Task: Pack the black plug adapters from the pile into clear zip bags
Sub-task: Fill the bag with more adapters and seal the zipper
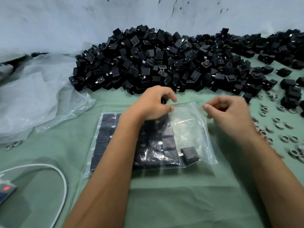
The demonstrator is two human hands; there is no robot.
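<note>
1. Plug adapters (164, 63) sit heaped at the far wall; rows already fill the clear zip bag (192, 129) on the green cloth (164, 195).
2. Left hand (153, 102) pinches the bag mouth, apparently clutching an adapter; right hand (230, 111) curled, holding nothing visible.
3. Advice: hold the mouth wide, slide the next adapter into the bag's empty right side.
4. Clearance: pile close ahead, grey rings (279, 129) crowd the right, open cloth nearer.

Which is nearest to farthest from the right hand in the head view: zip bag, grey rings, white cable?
From the right hand:
1. Zip bag, just left beneath it.
2. Grey rings, scattered to its right.
3. White cable, far left, near corner.
</note>
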